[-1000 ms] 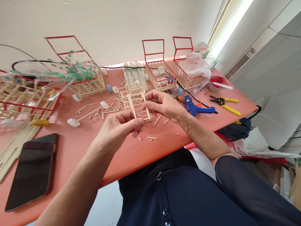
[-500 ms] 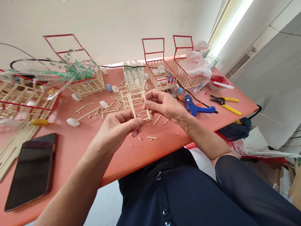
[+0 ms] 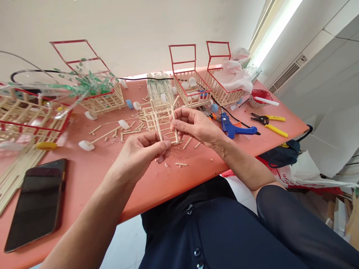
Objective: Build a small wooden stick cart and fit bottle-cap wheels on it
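Observation:
My left hand (image 3: 150,147) is closed, with thumb and fingers pinching the lower end of thin pale wooden sticks (image 3: 157,125) that stand nearly upright. Across from it, my right hand (image 3: 192,125) pinches another pale wooden stick (image 3: 173,111), whose upper piece angles away at the top. A short crosspiece (image 3: 176,142) shows low between the hands; whether it joins the two sides I cannot tell. Just behind the hands lies a small lattice of wooden sticks (image 3: 164,112), partly covered by them. Cut stick pieces (image 3: 181,164) are scattered around on the pink table (image 3: 146,190).
Several small stick carts with red handles (image 3: 183,61) stand along the wall. To the right are a blue glue gun (image 3: 235,129), yellow-handled pliers (image 3: 270,123) and a red-stained cup (image 3: 259,99). A phone (image 3: 36,205) and long sticks (image 3: 17,170) lie at left.
The angled top of the stick in my right hand has swung slightly to the right. Both hands stay in nearly the same place and keep their pinch.

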Demonstrator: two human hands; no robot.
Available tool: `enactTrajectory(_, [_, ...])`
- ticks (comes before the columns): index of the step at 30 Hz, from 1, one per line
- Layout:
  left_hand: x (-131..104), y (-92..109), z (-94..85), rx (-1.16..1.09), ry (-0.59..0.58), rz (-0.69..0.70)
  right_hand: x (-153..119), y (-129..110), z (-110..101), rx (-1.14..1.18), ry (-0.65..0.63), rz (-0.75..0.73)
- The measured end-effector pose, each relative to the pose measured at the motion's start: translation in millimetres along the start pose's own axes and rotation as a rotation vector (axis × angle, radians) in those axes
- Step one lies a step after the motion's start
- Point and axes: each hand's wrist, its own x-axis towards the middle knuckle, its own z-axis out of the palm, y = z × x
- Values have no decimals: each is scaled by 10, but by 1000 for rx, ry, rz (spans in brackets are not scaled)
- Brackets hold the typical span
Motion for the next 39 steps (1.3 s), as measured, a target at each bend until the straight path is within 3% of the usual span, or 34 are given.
enactTrajectory(6, [-2,27,-23,-4,31,-16,-12,-62,-23,-26,59,-27])
enactTrajectory(39, [-17,-3,-44,37,37,4,17,27,-6,21,44,19])
